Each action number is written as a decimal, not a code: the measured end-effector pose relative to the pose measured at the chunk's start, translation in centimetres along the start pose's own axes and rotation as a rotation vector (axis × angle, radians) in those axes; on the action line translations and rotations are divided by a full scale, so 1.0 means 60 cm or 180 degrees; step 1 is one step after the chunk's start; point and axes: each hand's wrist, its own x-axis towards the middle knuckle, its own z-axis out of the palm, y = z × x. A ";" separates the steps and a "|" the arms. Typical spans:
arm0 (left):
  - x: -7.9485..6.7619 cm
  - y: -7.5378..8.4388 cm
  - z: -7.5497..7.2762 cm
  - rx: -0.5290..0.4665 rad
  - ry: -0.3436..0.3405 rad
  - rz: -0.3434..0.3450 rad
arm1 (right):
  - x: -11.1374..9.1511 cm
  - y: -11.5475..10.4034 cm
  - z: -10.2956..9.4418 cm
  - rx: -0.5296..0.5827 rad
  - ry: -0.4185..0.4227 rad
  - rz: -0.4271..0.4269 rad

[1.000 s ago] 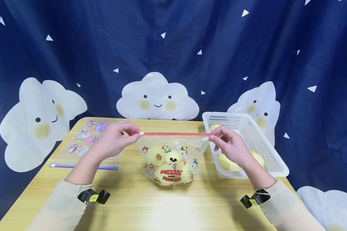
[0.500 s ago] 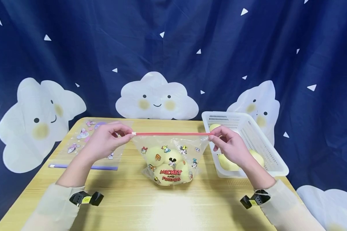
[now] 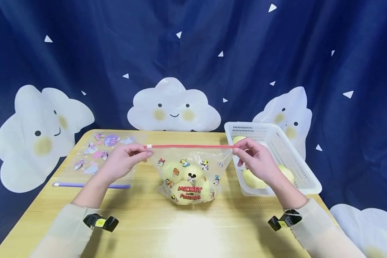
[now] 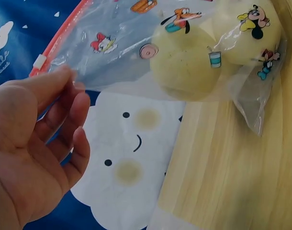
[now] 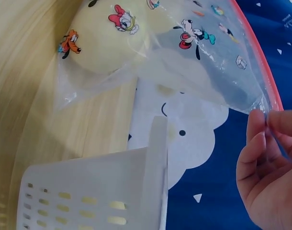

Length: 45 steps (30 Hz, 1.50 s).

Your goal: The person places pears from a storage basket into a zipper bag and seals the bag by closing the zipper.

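A clear zip bag [image 3: 188, 179] printed with cartoon figures stands in the middle of the table, holding several pale yellow round fruits [image 4: 184, 67]. Its red zip strip [image 3: 193, 146] is stretched level along the top. My left hand [image 3: 125, 159] pinches the bag's upper left corner, just below the white slider [image 4: 39, 61], which sits at that end of the strip. At the opposite corner, my right hand [image 3: 256, 159] pinches the bag between thumb and finger, as the right wrist view shows.
On the right, a white perforated basket [image 3: 304, 172] holds several more pale yellow fruits [image 3: 254, 179], partly behind my right hand. A second clear bag with a purple zip strip [image 3: 67, 185] lies flat on the left. Behind the wooden table [image 3: 148, 229] hangs a dark blue curtain [image 3: 193, 28] with clouds.
The slider has moved left to the strip's left end along with my left hand. My left fingers now pinch the bag's corner below the slider. The right hand keeps its hold.
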 end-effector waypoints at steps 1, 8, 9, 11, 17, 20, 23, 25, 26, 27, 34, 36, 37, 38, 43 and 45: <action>0.005 0.003 0.000 0.0045 0.0045 -0.0023 | 0.004 -0.002 -0.002 0.0014 0.0008 0.0041; 0.065 0.032 0.000 0.0021 0.0426 -0.0254 | 0.069 -0.029 -0.019 0.0166 0.0134 0.0318; 0.076 0.035 0.000 -0.0008 0.0480 -0.0267 | 0.082 -0.032 -0.021 0.0166 0.0168 0.0336; 0.100 0.040 -0.001 -0.0039 0.0563 -0.0289 | 0.109 -0.037 -0.024 0.0158 0.0234 0.0360; 0.171 0.039 0.004 -0.0021 0.0676 -0.0594 | 0.184 -0.037 -0.018 0.0067 0.0417 0.0481; 0.204 0.032 0.014 -0.0167 0.0722 -0.0739 | 0.218 -0.031 -0.010 0.0082 0.0535 0.0619; 0.229 0.023 0.024 -0.0290 0.0755 -0.0792 | 0.244 -0.020 0.000 0.0088 0.0662 0.0742; 0.242 0.016 0.031 -0.0332 0.0767 -0.0832 | 0.258 -0.010 0.006 0.0069 0.0711 0.0828; 0.247 0.012 0.034 -0.0337 0.0775 -0.0838 | 0.263 -0.005 0.010 0.0031 0.0726 0.0857; 0.251 0.010 0.036 -0.0345 0.0769 -0.0858 | 0.268 -0.001 0.013 -0.0022 0.0735 0.0892; 0.267 0.005 0.053 -0.0580 0.0696 -0.0989 | 0.283 0.024 0.025 -0.0131 0.0677 0.1227; 0.268 0.006 0.056 -0.0727 0.0667 -0.1067 | 0.283 0.027 0.027 -0.0013 0.0599 0.1300; 0.268 0.005 0.056 -0.0798 0.0647 -0.1105 | 0.284 0.029 0.028 0.0040 0.0557 0.1323; 0.267 0.005 0.056 -0.0864 0.0628 -0.1140 | 0.284 0.030 0.029 0.0089 0.0515 0.1340; 0.262 0.000 0.053 -0.0975 0.0489 -0.1257 | 0.283 0.032 0.031 0.0143 0.0308 0.1362; 0.260 -0.002 0.051 -0.0970 0.0435 -0.1284 | 0.281 0.033 0.032 0.0090 0.0262 0.1364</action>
